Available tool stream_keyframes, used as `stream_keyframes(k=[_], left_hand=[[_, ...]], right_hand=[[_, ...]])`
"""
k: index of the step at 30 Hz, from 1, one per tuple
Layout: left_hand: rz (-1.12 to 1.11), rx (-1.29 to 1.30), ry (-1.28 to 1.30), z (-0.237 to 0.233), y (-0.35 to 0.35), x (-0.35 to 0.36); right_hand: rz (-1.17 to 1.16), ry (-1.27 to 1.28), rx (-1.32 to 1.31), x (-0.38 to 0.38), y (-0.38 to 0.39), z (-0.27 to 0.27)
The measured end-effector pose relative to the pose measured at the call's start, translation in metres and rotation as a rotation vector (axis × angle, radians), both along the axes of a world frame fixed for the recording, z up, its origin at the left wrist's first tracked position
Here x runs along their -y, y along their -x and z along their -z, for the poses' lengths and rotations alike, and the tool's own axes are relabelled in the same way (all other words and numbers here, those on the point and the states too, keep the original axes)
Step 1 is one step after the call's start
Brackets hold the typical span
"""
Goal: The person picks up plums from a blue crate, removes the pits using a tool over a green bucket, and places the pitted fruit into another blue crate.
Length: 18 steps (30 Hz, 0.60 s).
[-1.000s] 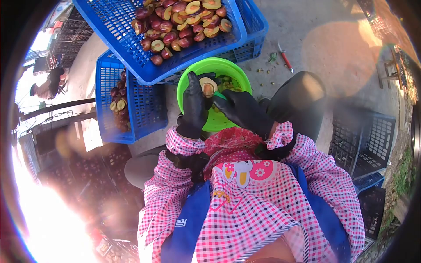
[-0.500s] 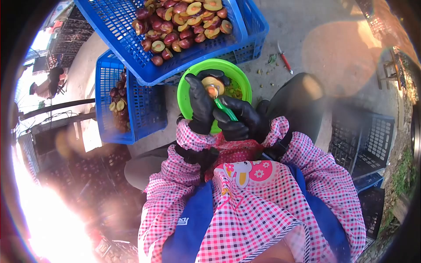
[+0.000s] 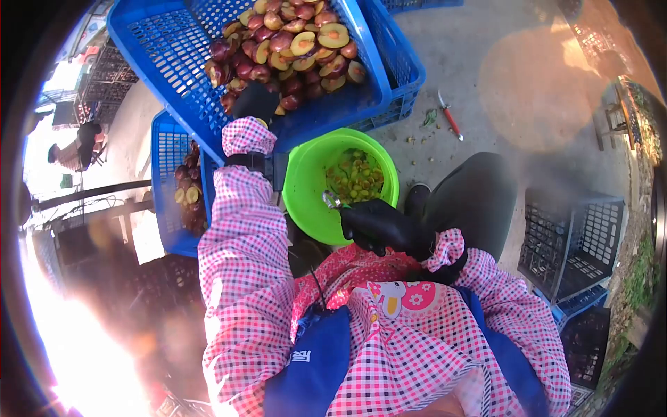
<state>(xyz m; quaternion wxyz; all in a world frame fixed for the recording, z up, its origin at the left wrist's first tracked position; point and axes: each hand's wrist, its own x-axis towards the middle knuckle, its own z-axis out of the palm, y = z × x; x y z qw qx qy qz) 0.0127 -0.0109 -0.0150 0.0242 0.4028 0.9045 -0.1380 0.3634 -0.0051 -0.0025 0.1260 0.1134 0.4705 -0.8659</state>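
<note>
From my remote seat, head view only. Left hand [image 3: 256, 103], black-gloved, is in the upper crate [image 3: 163, 52], down at the near edge of the plums [image 3: 281, 43]. The heap is mostly halves, some cut face up, some skin up. Back of the hand and cuff hide the fingers from me; I cannot tell how wide they are, or whether a plum is in them.

Right hand [image 3: 382, 226], also gloved, is closed on the tool [image 3: 332, 201]. Fingers curled in tight, handle mostly hidden, metal loop poking out past the thumb side. Loop is over the bowl [image 3: 302, 181], touching no plum. I take the grip as a way of keeping the tool ready while the other hand is among the fruit.

Bowl is green, between the legs, just beside the upper crate; yellowish bits [image 3: 358, 174] lie in its bottom. Placed there, I judge, so scraps drop straight in. Upper crate sits tilted on a lower crate [image 3: 399, 94], probably for easier reach.

Side crate [image 3: 165, 149], to the left, holds more plums. Red-handled knife [image 3: 451, 121] lies on the floor, out of both hands, near some crumbs [image 3: 412, 140].
</note>
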Motion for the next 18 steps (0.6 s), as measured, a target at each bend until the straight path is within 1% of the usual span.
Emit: stream_keyframes(k=[2, 3, 4, 5, 6, 7, 8, 10, 11, 12, 13, 14, 15, 16, 18], left_hand=[[0.263, 0.026, 0.188, 0.038, 0.035, 0.003], [0.115, 0.155, 0.019, 0.050, 0.051, 0.005], [0.114, 0.153, 0.026, 0.040, 0.046, 0.009], [0.195, 0.103, 0.089, 0.021, 0.038, 0.013], [0.276, 0.052, 0.146, 0.004, 0.029, 0.014], [0.015, 0.345, -0.272, 0.025, 0.046, 0.026], [0.013, 0.344, -0.273, 0.014, 0.029, 0.032], [-0.457, 1.471, -1.191, -0.008, -0.031, 0.061], [-0.329, 1.616, -1.229, -0.020, -0.063, 0.074], [-0.196, 1.758, -1.263, -0.028, -0.095, 0.086], [-0.146, 1.573, -1.182, -0.028, -0.121, 0.094], [-0.094, 1.390, -1.096, -0.029, -0.140, 0.101], [0.022, 1.401, -1.049, -0.027, -0.151, 0.111], [0.017, 1.404, -1.047, -0.020, -0.163, 0.118], [0.080, 1.151, -1.118, -0.005, -0.185, 0.128]], right_hand=[[0.022, 0.004, -0.018, -0.002, -0.001, 0.001], [0.009, 0.011, 0.050, -0.003, 0.001, 0.000], [-0.008, 0.019, 0.116, -0.002, 0.003, -0.002], [-0.013, 0.022, 0.112, -0.001, 0.003, -0.005], [0.029, 0.016, 0.105, -0.003, 0.003, -0.008], [0.073, 0.012, 0.100, -0.004, 0.003, -0.009], [0.071, 0.012, 0.099, -0.003, 0.003, -0.009], [0.354, -0.085, 0.116, 0.001, 0.005, -0.010], [0.347, -0.081, 0.117, 0.002, 0.008, -0.014], [0.426, -0.250, 0.098, 0.002, 0.010, -0.021], [0.505, -0.421, 0.078, 0.001, 0.012, -0.024], [0.501, -0.420, 0.079, 0.002, 0.012, -0.018], [0.540, -0.661, -0.014, 0.004, 0.012, -0.008], [0.574, -0.900, -0.108, 0.007, 0.011, -0.002], [0.533, -0.923, -0.101, 0.010, 0.007, 0.000]])
